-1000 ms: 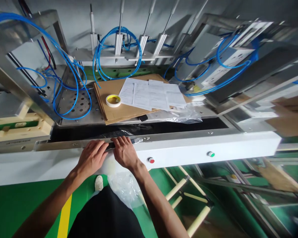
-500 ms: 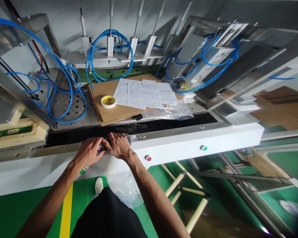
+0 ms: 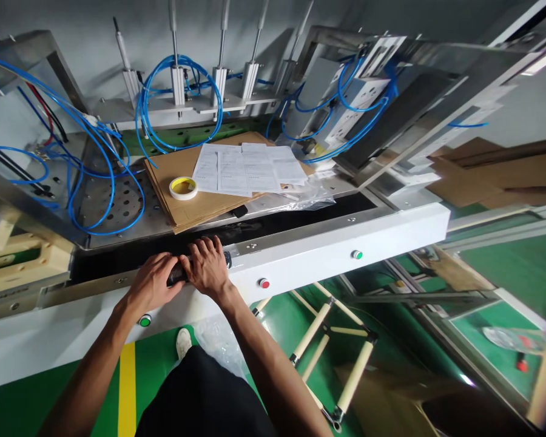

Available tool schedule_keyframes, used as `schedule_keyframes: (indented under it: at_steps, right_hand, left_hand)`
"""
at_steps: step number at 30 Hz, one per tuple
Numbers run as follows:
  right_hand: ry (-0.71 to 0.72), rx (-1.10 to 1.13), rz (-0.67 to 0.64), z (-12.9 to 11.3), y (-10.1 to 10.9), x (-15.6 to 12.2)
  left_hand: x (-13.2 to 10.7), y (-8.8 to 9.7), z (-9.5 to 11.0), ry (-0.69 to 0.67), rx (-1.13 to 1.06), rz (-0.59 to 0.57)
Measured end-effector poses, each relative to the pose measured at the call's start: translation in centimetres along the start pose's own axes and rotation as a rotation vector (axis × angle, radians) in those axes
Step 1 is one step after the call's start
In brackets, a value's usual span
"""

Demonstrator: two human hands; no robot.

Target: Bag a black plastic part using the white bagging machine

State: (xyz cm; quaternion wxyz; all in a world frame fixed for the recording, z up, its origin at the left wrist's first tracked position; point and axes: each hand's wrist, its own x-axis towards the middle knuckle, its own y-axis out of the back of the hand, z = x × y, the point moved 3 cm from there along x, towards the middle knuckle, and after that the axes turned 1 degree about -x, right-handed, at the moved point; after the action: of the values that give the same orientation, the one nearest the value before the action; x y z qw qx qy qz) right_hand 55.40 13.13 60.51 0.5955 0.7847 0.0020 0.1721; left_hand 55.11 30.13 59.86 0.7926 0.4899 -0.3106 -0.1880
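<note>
Both hands rest side by side on a dark, rounded, glossy object (image 3: 176, 275) at the front ledge of the machine. Clear plastic shows at its right end, and most of it is hidden under my fingers, so its kind is unclear. My left hand (image 3: 153, 283) curls over the left part. My right hand (image 3: 207, 267) lies over the right part, fingers bent across the top and thumb toward the left hand. The metal ledge (image 3: 295, 230) runs beneath, with a black slot (image 3: 100, 258) just behind it.
Behind the slot, paper sheets (image 3: 248, 172) and a tape roll (image 3: 183, 188) lie on stacked cardboard (image 3: 175, 209). Blue air hoses (image 3: 144, 103) loop around the cylinders. A red button (image 3: 264, 283) and green button (image 3: 357, 255) sit on the white front panel (image 3: 309, 252). Below right stands a pipe frame (image 3: 310, 334).
The camera view has turned, so the machine appears further left and more of the right side shows. Both hands stay on the dark object with little visible movement.
</note>
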Motion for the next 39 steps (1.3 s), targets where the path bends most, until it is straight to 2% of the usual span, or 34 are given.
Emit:
schedule_keyframes:
  at_steps: [4,7,9,12,15,20,25,28,33,36,39]
  right_hand:
    - [-0.013,0.095,0.295,-0.3,1.1,-3.5]
    - [-0.051,0.245,0.424,-0.9,1.0,-7.8]
    - [-0.158,0.423,0.396,-1.3,0.2,-10.1]
    - [-0.446,0.795,0.212,-1.8,-2.1,-11.8]
    - [-0.677,1.079,0.071,-2.3,-3.8,-11.7]
    - [-0.874,1.353,0.051,-2.6,-4.4,-10.6]
    - [-0.953,1.567,0.077,-3.9,-4.4,-10.4]
    - [-0.940,1.642,0.117,-5.0,-4.4,-10.2]
    - [-0.927,1.745,0.195,-6.1,-4.4,-10.5]
    - [-0.901,1.761,0.202,-6.2,-4.0,-10.8]
    - [-0.876,1.696,0.257,-5.9,-3.0,-11.4]
  left_hand:
    - [-0.2,0.4,0.4,-0.024,0.116,0.034]
    - [-0.5,0.4,0.4,0.008,0.147,-0.027]
    - [-0.6,0.4,0.5,0.014,0.134,-0.063]
    - [-0.7,0.6,0.8,-0.019,0.133,-0.067]
    - [-0.7,0.9,1.0,-0.076,0.151,-0.062]
    - [-1.0,1.2,0.6,-0.115,0.082,-0.102]
    - [-1.5,1.3,0.2,0.031,-0.167,-0.154]
    - [-1.8,1.4,1.0,0.142,-0.345,-0.252]
    - [-2.8,1.7,2.6,0.356,-0.618,-0.343]
    - [-4.4,0.7,2.9,0.490,-0.782,-0.399]
    - [-6.6,-1.0,2.7,0.692,-0.879,-0.354]
